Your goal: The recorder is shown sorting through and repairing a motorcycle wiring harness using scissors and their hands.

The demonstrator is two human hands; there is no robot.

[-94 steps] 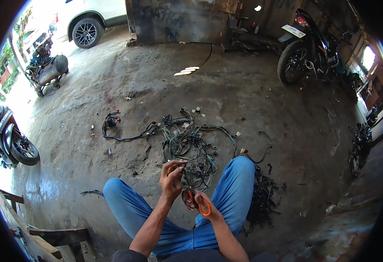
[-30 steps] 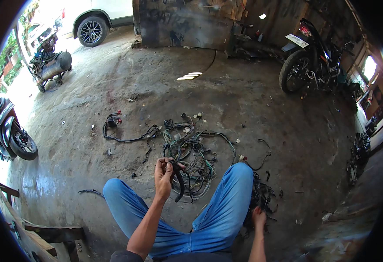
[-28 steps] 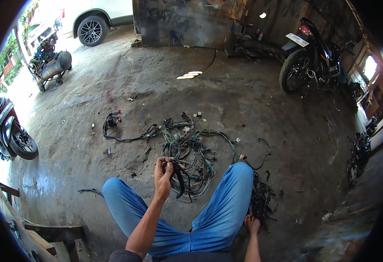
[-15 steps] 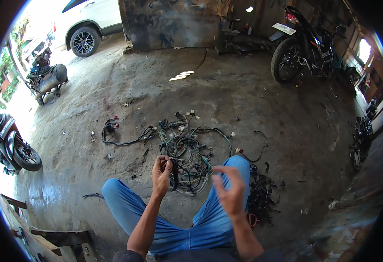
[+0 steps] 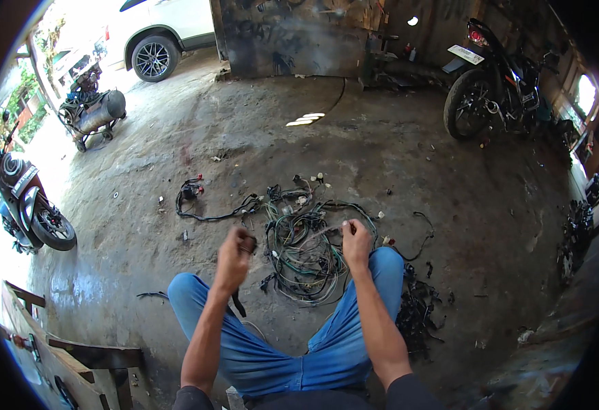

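Observation:
A tangled wiring harness (image 5: 313,273) of black, green and pale wires lies on the concrete between my knees, white connectors along its far side. Over its left edge is my left hand (image 5: 233,258), blurred and closed on a flat black strip (image 5: 238,305) whose end dangles below the palm. My right hand (image 5: 357,243) is pinched at the right side of the tangle. From its fingertips a thin pale wire (image 5: 325,231) seems to run leftward. The fingers partly cover their grip.
A heap of black scraps (image 5: 419,311) lies beside my right knee. A wooden bench (image 5: 94,355) is at lower left. Farther off are an air compressor (image 5: 98,115), a motorcycle (image 5: 36,205) at left, another motorcycle (image 5: 477,102) at right, and a white car (image 5: 176,27).
My left hand has moved left off the tangle with the black strip. The right hand, spread and blurred before, has reached forward and closed over the wires. The view has shifted slightly.

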